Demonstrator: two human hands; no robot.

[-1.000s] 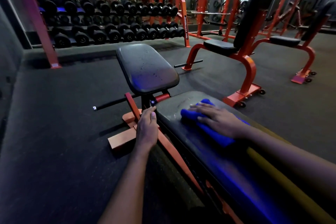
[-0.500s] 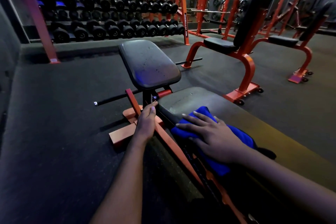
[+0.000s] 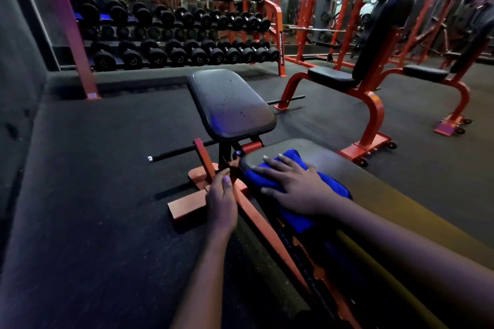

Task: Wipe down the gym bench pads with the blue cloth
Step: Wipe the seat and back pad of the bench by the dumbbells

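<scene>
The blue cloth point(image 3: 290, 208) lies over the left edge of the long black bench pad point(image 3: 347, 176), near its far end. My right hand point(image 3: 296, 185) presses flat on the cloth with fingers spread. My left hand point(image 3: 222, 201) hangs just left of the pad, over the orange frame point(image 3: 256, 219), its fingers loosely together and nothing in them. A smaller black seat pad point(image 3: 230, 104), speckled with marks, tilts up beyond the long pad.
A dumbbell rack point(image 3: 173, 24) lines the back wall. Two orange upright benches point(image 3: 355, 80) point(image 3: 438, 75) on wheels stand to the right. Orange power racks point(image 3: 315, 8) rise behind them. Black rubber flooring point(image 3: 88, 168) spreads to the left. A black bar point(image 3: 184, 151) sticks out from the bench base.
My right hand slid the cloth from the pad's top toward its left edge, then a little toward the far end. The left hand stayed beside the pad.
</scene>
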